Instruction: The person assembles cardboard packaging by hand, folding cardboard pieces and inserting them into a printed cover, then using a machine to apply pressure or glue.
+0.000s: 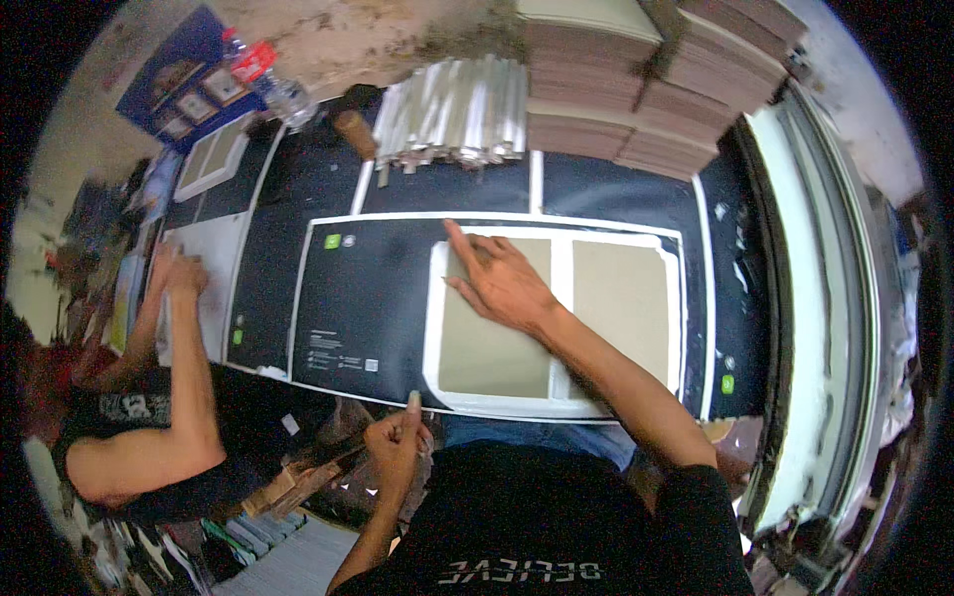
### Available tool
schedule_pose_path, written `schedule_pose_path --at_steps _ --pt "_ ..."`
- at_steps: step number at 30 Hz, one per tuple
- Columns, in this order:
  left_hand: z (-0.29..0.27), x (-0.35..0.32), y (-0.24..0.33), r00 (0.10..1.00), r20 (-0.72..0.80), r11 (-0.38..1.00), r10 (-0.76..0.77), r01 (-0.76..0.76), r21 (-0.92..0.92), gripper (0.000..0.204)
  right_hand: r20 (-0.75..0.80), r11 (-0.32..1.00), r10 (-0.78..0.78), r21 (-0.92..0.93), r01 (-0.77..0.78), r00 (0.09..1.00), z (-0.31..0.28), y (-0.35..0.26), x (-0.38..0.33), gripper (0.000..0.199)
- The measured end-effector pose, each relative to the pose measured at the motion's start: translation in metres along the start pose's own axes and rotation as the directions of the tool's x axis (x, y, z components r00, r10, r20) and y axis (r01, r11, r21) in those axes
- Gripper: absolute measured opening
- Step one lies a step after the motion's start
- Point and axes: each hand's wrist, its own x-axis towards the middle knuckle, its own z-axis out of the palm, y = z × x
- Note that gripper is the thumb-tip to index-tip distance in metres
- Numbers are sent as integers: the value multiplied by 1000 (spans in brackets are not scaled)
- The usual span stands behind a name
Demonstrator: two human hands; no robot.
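Observation:
A black printed sheet (363, 283) with a white border lies in front of me. On its right part are two beige-grey boards, a left board (497, 363) and a right board (624, 313), with a white strip between and around them. My right hand (502, 283) is open, fingers spread, over the upper edge of the left board, its fingertips at the sheet's far border. At the near edge, my left hand (397, 437) pinches the sheet between thumb and curled fingers, partly from below.
Behind the sheet lie a bundle of pale strips (452, 114) and stacked boards (586, 79). A plastic bottle (268, 79) with a red label stands far left. At left, a co-worker's hands (181, 273) work over a pale sheet (209, 308). Long pale panels (800, 328) edge the right side.

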Motion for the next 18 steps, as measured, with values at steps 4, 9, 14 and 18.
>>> schedule_pose_path --at_steps 4,9,14,18 --pt "-3 -2 -34 862 372 894 -343 421 -151 83 -28 988 -75 132 78 997 -7 -9 -23 79" --pt "13 2 -40 768 585 613 -260 599 -515 92 94 994 -107 21 106 990 -15 -21 -52 81" --pt "-8 5 -62 750 642 425 -158 639 -641 88 120 918 -148 386 91 982 -17 -44 -57 84" --pt "-16 4 -44 781 616 545 -104 563 -622 97 249 964 -85 265 16 965 -52 -63 -73 102"
